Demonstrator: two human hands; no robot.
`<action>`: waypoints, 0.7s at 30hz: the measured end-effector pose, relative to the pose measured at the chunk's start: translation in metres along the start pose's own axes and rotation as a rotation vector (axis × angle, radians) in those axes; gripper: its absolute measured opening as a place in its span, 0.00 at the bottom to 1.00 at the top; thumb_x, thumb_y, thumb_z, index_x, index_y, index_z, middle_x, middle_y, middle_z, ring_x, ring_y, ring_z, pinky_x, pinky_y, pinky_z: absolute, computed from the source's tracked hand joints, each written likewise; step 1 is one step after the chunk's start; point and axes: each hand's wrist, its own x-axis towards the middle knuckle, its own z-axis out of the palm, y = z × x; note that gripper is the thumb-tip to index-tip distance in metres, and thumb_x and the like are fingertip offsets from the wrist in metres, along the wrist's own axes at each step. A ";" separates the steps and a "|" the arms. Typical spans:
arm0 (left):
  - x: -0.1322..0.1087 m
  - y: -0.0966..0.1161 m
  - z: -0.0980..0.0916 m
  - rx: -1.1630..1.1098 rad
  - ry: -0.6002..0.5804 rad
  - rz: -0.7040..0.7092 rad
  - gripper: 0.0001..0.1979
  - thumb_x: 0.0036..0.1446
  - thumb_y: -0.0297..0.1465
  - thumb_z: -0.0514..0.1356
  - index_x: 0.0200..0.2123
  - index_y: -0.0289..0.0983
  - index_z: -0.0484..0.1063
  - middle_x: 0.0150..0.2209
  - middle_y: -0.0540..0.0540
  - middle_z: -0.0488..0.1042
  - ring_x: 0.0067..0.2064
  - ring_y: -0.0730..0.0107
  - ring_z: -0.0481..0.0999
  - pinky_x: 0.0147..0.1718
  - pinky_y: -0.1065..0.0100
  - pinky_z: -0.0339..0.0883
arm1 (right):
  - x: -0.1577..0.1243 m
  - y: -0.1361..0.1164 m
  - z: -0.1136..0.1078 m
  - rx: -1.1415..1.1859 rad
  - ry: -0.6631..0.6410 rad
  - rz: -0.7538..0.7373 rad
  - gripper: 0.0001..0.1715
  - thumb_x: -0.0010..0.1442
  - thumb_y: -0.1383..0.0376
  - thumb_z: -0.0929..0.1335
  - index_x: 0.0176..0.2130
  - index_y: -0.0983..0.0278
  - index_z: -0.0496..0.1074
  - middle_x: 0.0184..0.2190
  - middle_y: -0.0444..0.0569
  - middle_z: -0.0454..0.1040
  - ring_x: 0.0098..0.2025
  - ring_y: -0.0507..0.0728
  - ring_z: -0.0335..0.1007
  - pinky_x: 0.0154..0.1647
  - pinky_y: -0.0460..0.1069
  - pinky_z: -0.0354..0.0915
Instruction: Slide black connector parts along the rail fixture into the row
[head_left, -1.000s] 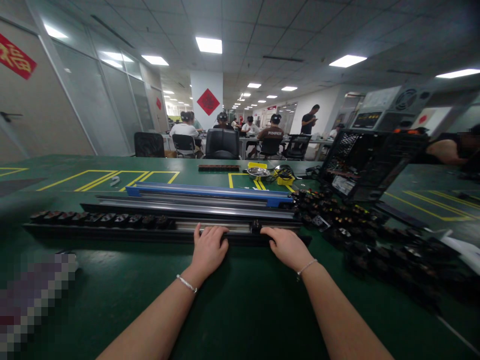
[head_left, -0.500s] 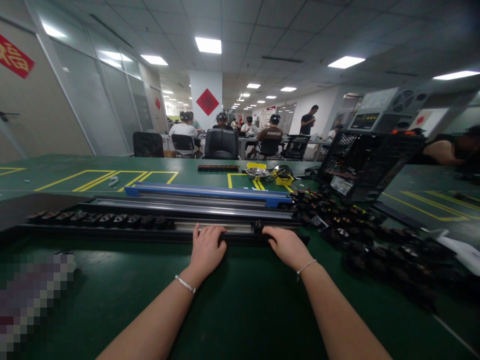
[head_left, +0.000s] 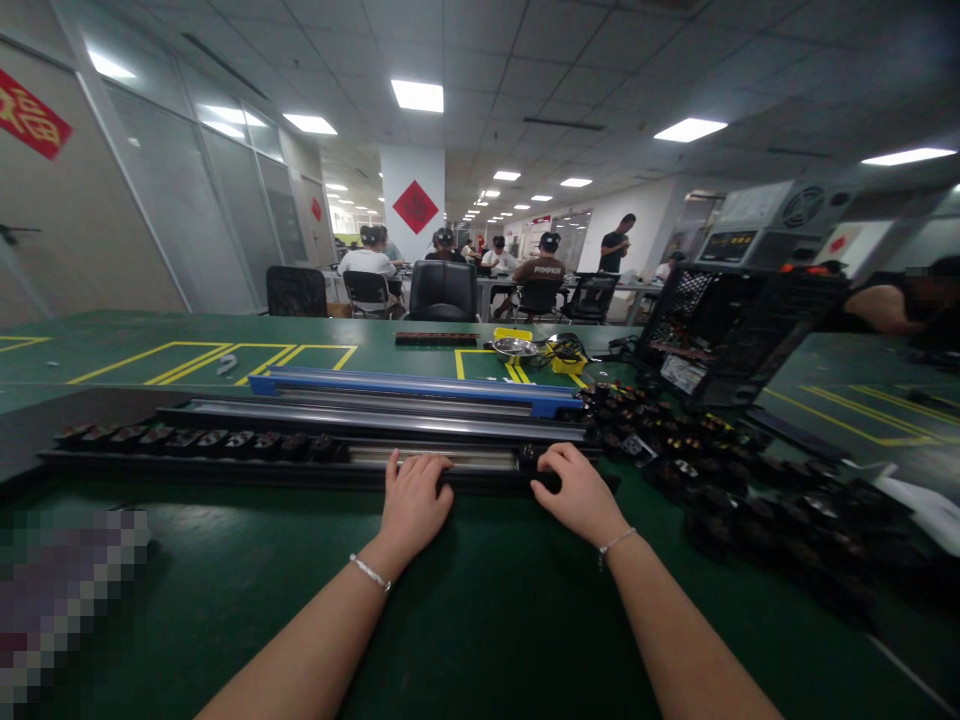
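Note:
A long black tray with a metallic channel lies across the table in front of me. Small black parts, perhaps fans or motors, stand in a row along its left part. My left hand grips the front wall near the middle, fingers over the edge and thumb in front. Toward the right end, a single small black part sits in the channel. My right hand has its curved fingers at that part's right side, with the thumb low by the tray's front wall; the fingertips' exact contact is hard to make out.
Behind the tray lie a silver-topped rail and a blue rail. A heap of black parts spreads to the right, before an open computer case. Farther back are a metal bowl and black cables.
The single black part has shifted slightly right along the channel. My right hand has moved a little right, with its fingers raised and more curled. My left hand stays in place.

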 end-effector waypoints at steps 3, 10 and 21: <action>0.000 0.000 0.001 0.008 0.004 0.001 0.12 0.51 0.28 0.53 0.39 0.46 0.69 0.42 0.51 0.76 0.48 0.64 0.70 0.61 0.50 0.37 | 0.003 -0.007 0.011 0.036 0.151 0.097 0.18 0.54 0.56 0.64 0.42 0.63 0.68 0.45 0.53 0.69 0.49 0.59 0.63 0.52 0.56 0.57; 0.000 0.001 0.002 0.029 0.006 -0.003 0.12 0.51 0.29 0.53 0.39 0.45 0.70 0.41 0.52 0.76 0.47 0.63 0.70 0.60 0.50 0.38 | 0.011 -0.032 0.030 -0.016 0.172 0.249 0.21 0.60 0.53 0.59 0.49 0.55 0.68 0.50 0.48 0.70 0.57 0.61 0.56 0.59 0.65 0.39; -0.001 0.000 0.002 0.045 0.019 0.019 0.11 0.51 0.29 0.54 0.39 0.45 0.69 0.40 0.53 0.76 0.46 0.64 0.70 0.59 0.51 0.40 | 0.014 -0.032 0.033 0.001 0.227 0.281 0.16 0.57 0.58 0.62 0.43 0.55 0.71 0.46 0.46 0.73 0.53 0.59 0.60 0.58 0.61 0.42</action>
